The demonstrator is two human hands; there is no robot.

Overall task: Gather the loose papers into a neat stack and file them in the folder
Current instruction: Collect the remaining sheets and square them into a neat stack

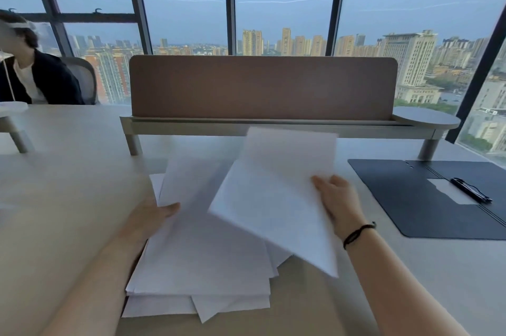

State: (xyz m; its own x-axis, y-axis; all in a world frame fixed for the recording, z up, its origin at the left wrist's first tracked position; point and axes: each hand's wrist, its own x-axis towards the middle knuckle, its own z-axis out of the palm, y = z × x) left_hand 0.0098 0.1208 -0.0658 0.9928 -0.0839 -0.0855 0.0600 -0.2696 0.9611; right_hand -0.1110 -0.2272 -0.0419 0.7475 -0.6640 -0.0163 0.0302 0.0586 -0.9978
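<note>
Setting: a pale counter point(68, 171) by tall windows point(284, 1) that look out over a city of high-rise blocks.
Papers: a loose pile of white papers point(202, 261) lies on the counter in front of the person, sheets fanned at different angles, corners sticking out at the near edge.
Left hand: the left hand point(149, 215) rests at the pile's left edge, thumb lying on top of the sheets; the fingers are hidden under or behind the paper, so I cannot tell how tight the grip is.
Right hand: the right hand point(338, 199) holds one sheet point(279, 193) by its right edge — thumb on top, fingers out of sight beneath. A dark band sits on that wrist.
Sheet: tilted and lifted above the pile, its far end reaching toward the screen, its near corner hanging over the pile's right side.
Folder: a dark folder point(405, 199) lies open and flat on the counter to the right, apart from the papers.
Pen: a black pen point(469, 190) lies on the folder, over a small white slip.
Screen: a brown divider screen point(262, 86) stands on a raised shelf across the far side of the counter.
Other person: someone in dark clothing point(41, 81) sits in a chair at the far left — partly out of view.
</note>
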